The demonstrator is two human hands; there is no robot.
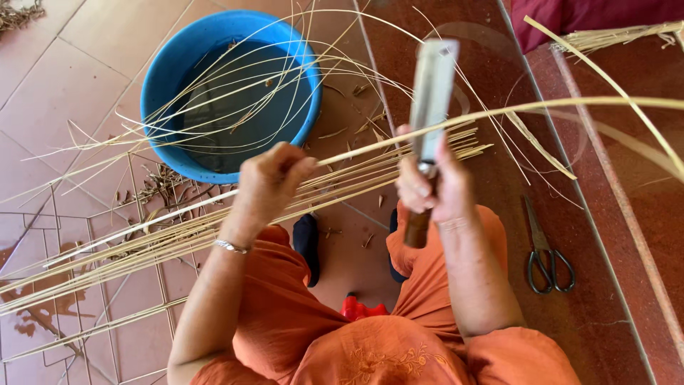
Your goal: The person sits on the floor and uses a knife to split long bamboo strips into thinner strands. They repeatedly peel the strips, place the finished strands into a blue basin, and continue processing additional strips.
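Note:
My left hand (pixel 269 180) pinches a long pale bamboo strip (pixel 499 111) that runs from it to the right edge of the view. My right hand (pixel 432 187) grips the brown wooden handle of a broad flat knife (pixel 432 93), blade pointing up and away, with the strip lying against the blade near my thumb. A bundle of pale bamboo strips (pixel 178 232) rests across my orange-clad knees and stretches to the lower left.
A blue plastic basin (pixel 174 78) with water and several thin strips stands ahead on the tiled floor. Black-handled scissors (pixel 545 253) lie on the red step at right. More strips (pixel 613 34) lie at the top right. Shavings litter the floor.

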